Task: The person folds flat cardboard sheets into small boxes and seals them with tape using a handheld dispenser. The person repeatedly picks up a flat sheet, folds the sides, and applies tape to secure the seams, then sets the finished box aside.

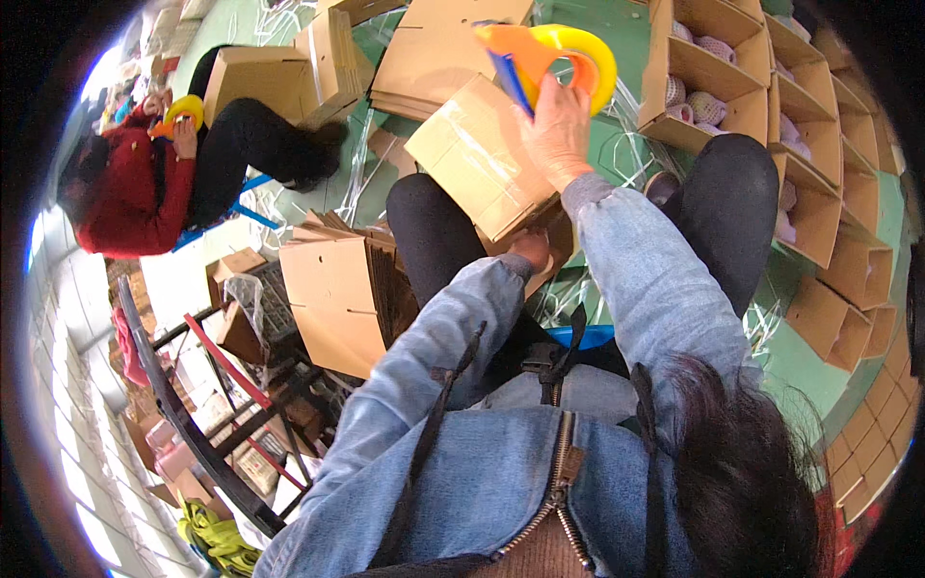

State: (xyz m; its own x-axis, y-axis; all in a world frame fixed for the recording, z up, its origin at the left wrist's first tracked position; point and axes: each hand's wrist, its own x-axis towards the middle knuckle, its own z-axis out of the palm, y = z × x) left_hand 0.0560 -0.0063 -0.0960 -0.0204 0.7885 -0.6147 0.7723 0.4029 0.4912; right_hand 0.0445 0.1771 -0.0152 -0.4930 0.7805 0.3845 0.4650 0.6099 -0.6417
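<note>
A cardboard box is tilted between my knees, with clear tape across its upward face. My right hand grips an orange tape dispenser carrying a yellow roll, just above the box's far right side. The dispenser's blue part points down beside the box edge. My left hand is at the near lower edge of the box, partly under it; its fingers are mostly hidden, and it appears to support the box from there.
Flattened cardboard boxes stand stacked at left, more lie ahead. Open divided cartons holding net-wrapped items are at right. A seated co-worker holds another dispenser at left, near a black metal frame. Plastic strapping litters the green floor.
</note>
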